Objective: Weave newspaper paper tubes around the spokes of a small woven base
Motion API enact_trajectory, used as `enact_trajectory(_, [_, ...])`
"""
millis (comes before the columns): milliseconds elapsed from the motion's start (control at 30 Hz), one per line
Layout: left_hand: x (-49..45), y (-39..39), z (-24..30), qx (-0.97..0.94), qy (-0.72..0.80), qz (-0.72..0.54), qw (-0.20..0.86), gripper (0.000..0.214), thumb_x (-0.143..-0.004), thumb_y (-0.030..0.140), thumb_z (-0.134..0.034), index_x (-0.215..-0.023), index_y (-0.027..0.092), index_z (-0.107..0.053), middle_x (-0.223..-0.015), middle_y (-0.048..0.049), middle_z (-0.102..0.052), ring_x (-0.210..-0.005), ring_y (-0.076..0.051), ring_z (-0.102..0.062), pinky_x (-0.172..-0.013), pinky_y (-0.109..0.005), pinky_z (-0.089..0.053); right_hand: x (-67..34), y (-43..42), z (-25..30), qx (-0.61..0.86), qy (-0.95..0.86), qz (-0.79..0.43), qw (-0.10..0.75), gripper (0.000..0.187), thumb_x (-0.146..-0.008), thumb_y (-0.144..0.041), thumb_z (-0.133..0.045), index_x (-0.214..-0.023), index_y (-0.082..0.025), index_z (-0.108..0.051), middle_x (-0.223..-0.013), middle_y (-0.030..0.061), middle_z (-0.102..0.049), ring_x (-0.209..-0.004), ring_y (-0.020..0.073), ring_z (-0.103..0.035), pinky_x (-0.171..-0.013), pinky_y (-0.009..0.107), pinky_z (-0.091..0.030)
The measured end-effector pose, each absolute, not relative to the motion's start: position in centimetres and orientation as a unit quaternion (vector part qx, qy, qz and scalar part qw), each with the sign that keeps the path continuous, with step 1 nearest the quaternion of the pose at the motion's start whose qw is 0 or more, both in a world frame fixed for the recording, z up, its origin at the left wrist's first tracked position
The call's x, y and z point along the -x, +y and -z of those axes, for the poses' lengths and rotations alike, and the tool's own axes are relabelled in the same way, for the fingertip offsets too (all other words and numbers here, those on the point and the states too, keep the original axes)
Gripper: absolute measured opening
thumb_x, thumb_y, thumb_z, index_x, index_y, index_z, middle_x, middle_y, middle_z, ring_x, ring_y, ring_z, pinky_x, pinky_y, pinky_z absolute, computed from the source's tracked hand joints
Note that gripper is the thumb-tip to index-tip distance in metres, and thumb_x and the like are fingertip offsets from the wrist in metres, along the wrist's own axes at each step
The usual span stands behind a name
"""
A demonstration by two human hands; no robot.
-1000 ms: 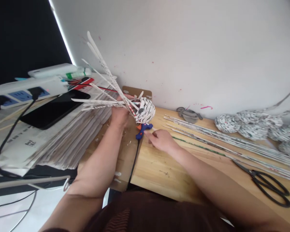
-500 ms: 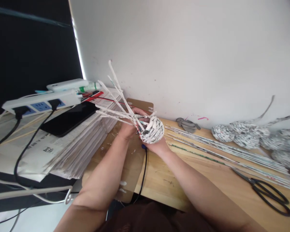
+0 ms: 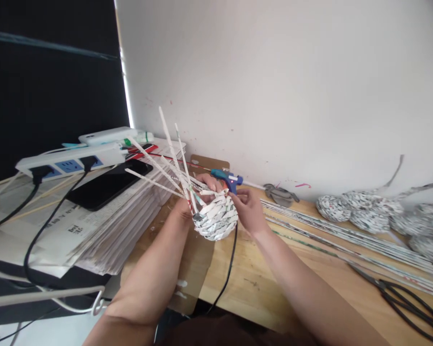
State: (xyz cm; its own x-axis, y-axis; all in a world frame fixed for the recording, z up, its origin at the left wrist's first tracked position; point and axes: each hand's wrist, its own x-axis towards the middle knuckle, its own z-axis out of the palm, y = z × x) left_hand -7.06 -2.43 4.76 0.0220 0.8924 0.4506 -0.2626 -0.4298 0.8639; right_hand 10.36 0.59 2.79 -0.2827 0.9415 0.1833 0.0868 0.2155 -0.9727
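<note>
A small round basket woven from rolled newspaper strips is tilted in front of me. Several white paper spokes stick up and left from its rim. My left hand is closed on the far left side of the rim, its palm partly hidden by the weave. My right hand is at the basket's right edge, fingers curled by the handle of a blue glue gun. The gun's teal front part points left, behind the rim. The basket and fingers hide its lower handle, and a black cord hangs below.
At left, a power strip and a black phone lie on stacked newspapers. Rolled paper sticks, black-handled scissors and woven paper balls lie at right. A grey item sits by the wall.
My right hand has come up from beneath the basket to its right side. The glue gun, mostly hidden before, now shows behind the rim. The basket sits slightly lower and further left.
</note>
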Motion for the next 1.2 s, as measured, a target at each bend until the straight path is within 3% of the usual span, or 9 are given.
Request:
enact_trajectory(100, [7.4,-2.4,-4.6,-0.556,0.306,-0.617,0.465,0.062,-0.046,0.062,-0.089,-0.064,0.022,-0.045,-0.071,-0.0019,-0.063,-0.069,-0.020,-0.064,-0.066,-0.034,-0.054,-12.1,-0.4,-5.2,0.359,-0.545,-0.551,0.519,0.054,-0.076,-0.047,-0.080,-0.116,-0.023,-0.054,-0.078,-0.0013,-0.067,-0.071,0.0189,-0.069,-0.061,0.029,-0.049])
enact_trajectory(200, [7.6,-2.2,-4.4,-0.566,0.283,-0.593,0.498,0.055,-0.048,0.054,-0.092,-0.063,0.021,-0.052,-0.070,-0.0016,-0.063,-0.066,-0.018,-0.062,-0.062,-0.031,-0.052,-14.8,-1.7,-7.0,0.311,-0.503,-0.671,0.448,0.041,-0.075,-0.045,-0.079,-0.104,-0.024,-0.059,-0.078,-0.0031,-0.058,-0.062,0.0136,-0.060,-0.049,0.024,-0.041])
enact_trajectory(300, [7.5,-1.6,-3.8,-0.572,0.249,-0.577,0.527,0.046,-0.048,0.043,-0.095,-0.065,0.021,-0.059,-0.069,-0.0001,-0.063,-0.063,-0.015,-0.060,-0.059,-0.028,-0.049,-17.6,-3.5,-7.5,0.264,-0.490,-0.720,0.414,0.038,-0.083,-0.046,-0.071,-0.115,-0.029,-0.060,-0.076,-0.0052,-0.050,-0.046,0.0072,-0.039,-0.039,0.022,-0.024])
enact_trajectory(500, [7.5,-0.3,-2.3,-0.571,0.258,-0.561,0.542,0.036,-0.052,0.031,-0.093,-0.066,0.021,-0.062,-0.070,-0.0004,-0.065,-0.065,-0.015,-0.061,-0.059,-0.026,-0.049,-21.3,-6.3,-6.7,0.223,-0.496,-0.750,0.377,0.035,-0.094,-0.051,-0.060,-0.113,-0.023,-0.068,-0.064,-0.0040,-0.044,-0.050,0.0082,-0.041,-0.048,0.025,-0.028])
enact_trajectory(833, [7.6,0.3,-0.9,-0.576,0.291,-0.526,0.554,0.033,-0.054,0.028,-0.092,-0.067,0.019,-0.063,-0.072,-0.0019,-0.067,-0.068,-0.018,-0.066,-0.059,-0.027,-0.049,-23.3,-7.5,-6.0,0.360,-0.666,-0.555,0.344,0.033,-0.099,-0.051,-0.053,-0.109,-0.022,-0.064,-0.067,-0.0016,-0.052,-0.058,0.0128,-0.049,-0.053,0.026,-0.043])
enact_trajectory(1200, [7.4,0.2,-1.0,-0.586,0.296,-0.524,0.543,0.041,-0.055,0.029,-0.093,-0.069,0.014,-0.058,-0.072,-0.0010,-0.067,-0.064,-0.013,-0.065,-0.057,-0.023,-0.052,-23.2,-7.5,-6.6,0.415,-0.753,-0.415,0.298,0.034,-0.099,-0.051,-0.050,-0.107,-0.022,-0.066,-0.067,-0.0019,-0.052,-0.057,0.0133,-0.049,-0.052,0.026,-0.042])
